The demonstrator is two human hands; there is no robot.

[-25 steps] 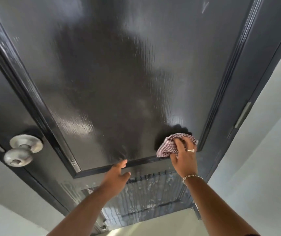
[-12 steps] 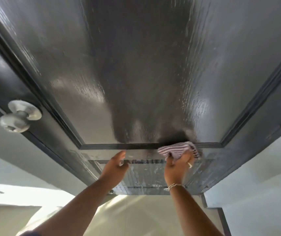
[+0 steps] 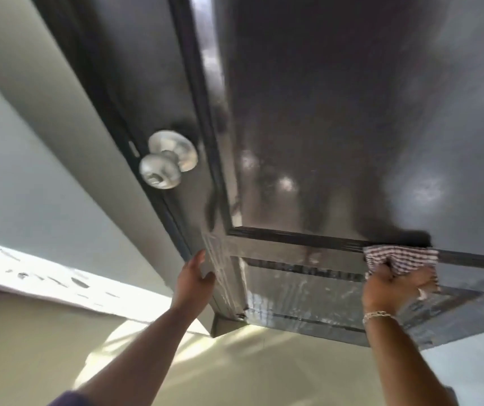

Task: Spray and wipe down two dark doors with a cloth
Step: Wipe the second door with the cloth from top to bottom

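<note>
A glossy dark door point(image 3: 337, 112) fills most of the view, seen from close up. My right hand point(image 3: 393, 284) grips a bunched red-and-white checked cloth point(image 3: 402, 257) and presses it on the moulding strip between the big upper panel and the small lower panel. My left hand point(image 3: 193, 278) is open, its straight fingers against the door's left edge near the bottom. Wet streaks and foam show on the lower panel point(image 3: 308, 294). No spray bottle is in view.
A round silver door knob point(image 3: 166, 162) sticks out at the door's left edge. A dark door frame point(image 3: 94, 92) and pale wall point(image 3: 15, 142) lie to the left. Pale floor point(image 3: 234, 370) with a sunlit patch runs below the door.
The view has swung right, so the knob now sits nearer the middle. My right hand has slid the cloth rightward along the moulding. My left hand has shifted from the lower panel to the door's left edge.
</note>
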